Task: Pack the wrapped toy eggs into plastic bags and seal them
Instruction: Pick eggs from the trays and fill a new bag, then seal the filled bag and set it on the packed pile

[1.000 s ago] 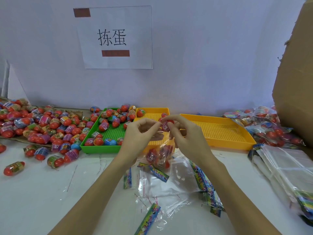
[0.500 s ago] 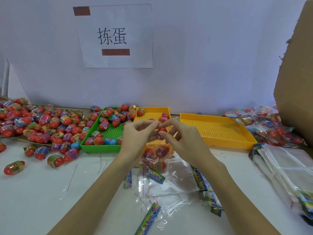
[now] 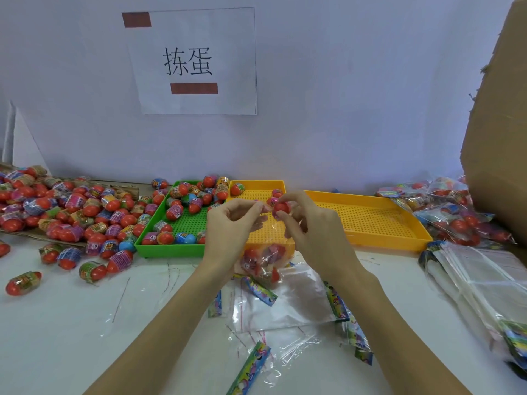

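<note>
A clear plastic bag point(image 3: 263, 260) hangs in the air between my hands with several wrapped toy eggs in its bottom. My left hand point(image 3: 232, 232) pinches the bag's top edge on the left side. My right hand point(image 3: 309, 226) pinches a red wrapped egg point(image 3: 281, 207) at the bag's mouth. Loose wrapped eggs point(image 3: 65, 212) lie heaped at the left, and more fill the green tray point(image 3: 168, 248).
Two yellow trays point(image 3: 370, 220) stand behind my hands, the small one with a few eggs. Empty clear bags point(image 3: 285, 306) with colourful headers lie below my hands. Filled bags point(image 3: 453, 212) and a stack of empty bags point(image 3: 484, 280) lie at the right beside a cardboard box point(image 3: 502, 124).
The bag hangs a little lower and my right hand has brought a red egg up to the bag's mouth, while my left hand keeps hold of the top edge.
</note>
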Action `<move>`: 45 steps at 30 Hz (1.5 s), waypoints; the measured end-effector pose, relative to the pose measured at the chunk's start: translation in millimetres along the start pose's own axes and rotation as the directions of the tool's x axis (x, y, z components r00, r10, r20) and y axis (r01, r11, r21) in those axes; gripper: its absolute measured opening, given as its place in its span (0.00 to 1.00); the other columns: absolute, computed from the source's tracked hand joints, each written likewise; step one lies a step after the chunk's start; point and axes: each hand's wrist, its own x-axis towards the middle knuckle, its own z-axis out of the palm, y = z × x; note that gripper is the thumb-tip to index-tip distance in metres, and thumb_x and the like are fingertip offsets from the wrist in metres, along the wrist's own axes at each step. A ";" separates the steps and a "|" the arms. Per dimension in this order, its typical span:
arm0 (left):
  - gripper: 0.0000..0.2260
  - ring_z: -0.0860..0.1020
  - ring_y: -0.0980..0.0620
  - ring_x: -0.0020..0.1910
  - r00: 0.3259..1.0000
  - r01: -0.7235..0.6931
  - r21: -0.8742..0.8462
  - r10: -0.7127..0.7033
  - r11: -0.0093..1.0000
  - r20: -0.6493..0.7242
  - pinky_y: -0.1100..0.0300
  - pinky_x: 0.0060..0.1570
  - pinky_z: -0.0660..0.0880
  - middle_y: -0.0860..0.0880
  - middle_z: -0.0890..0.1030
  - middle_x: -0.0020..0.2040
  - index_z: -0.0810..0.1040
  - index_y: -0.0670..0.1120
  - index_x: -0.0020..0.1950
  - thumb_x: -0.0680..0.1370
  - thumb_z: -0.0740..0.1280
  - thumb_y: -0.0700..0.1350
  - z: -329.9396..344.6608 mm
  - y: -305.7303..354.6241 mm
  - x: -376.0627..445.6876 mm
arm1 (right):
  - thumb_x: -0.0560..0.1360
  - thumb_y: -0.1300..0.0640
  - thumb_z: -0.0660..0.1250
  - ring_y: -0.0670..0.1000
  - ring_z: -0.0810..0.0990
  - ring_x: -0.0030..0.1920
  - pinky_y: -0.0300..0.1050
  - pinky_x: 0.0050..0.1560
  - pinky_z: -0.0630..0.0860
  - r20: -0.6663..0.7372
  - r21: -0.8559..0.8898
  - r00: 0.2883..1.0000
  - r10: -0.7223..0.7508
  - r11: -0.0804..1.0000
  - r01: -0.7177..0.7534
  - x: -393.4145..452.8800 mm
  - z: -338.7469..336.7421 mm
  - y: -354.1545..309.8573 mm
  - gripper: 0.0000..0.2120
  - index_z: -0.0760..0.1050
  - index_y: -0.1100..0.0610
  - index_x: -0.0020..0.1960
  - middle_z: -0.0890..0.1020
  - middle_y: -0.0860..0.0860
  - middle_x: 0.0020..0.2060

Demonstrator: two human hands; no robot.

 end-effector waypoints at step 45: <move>0.08 0.88 0.46 0.50 0.951 -0.006 0.061 -0.013 0.998 0.309 0.61 0.50 0.83 0.44 0.89 0.48 0.87 0.41 0.57 0.82 0.70 0.34 0.3 4.5 -3.6 | 0.79 0.55 0.73 0.45 0.75 0.29 0.39 0.37 0.73 -0.172 -0.015 0.985 -0.012 1.000 0.009 0.3 -1.2 3.0 0.05 0.86 0.53 0.52 0.82 0.47 0.47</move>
